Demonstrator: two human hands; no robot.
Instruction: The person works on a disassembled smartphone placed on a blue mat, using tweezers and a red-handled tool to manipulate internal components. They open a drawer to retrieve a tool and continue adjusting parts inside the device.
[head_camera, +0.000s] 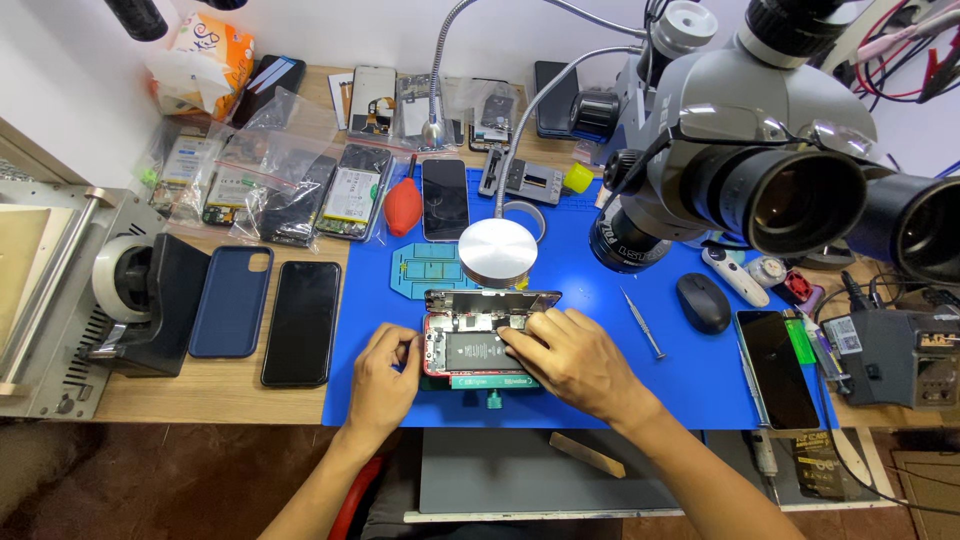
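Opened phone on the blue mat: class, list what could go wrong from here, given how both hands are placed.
1. The right hand presses inside the opened phone; a slip may damage the exposed battery.
2. The screwdriver lies loose nearby and may get knocked.
3. The left hand only steadies one edge, so the phone might shift.

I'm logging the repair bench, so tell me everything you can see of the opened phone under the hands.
The opened phone has a red frame and lies flat in a teal holder on the blue mat. Its screen is hinged up at the far edge, baring a black battery. The left hand grips its left edge; the right hand rests on the upper right interior.
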